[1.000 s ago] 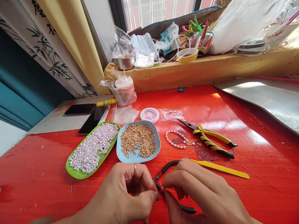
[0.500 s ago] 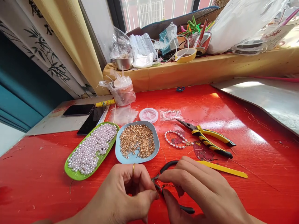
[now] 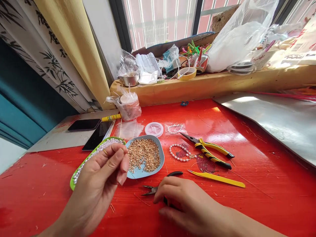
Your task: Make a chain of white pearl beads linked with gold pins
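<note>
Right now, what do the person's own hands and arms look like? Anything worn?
Both human and bare, five-fingered, no gloves. Left hand wears a narrow gold-coloured ring on one finger. Right hand shows no ring, though some fingers are partly hidden. No sleeve, watch or cable in view on either arm.

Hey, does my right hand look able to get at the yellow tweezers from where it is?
Probably yes: your right hand is at the black-handled pliers, and the yellow tweezers lie just beyond it, with nothing seeming to block the way.
</note>
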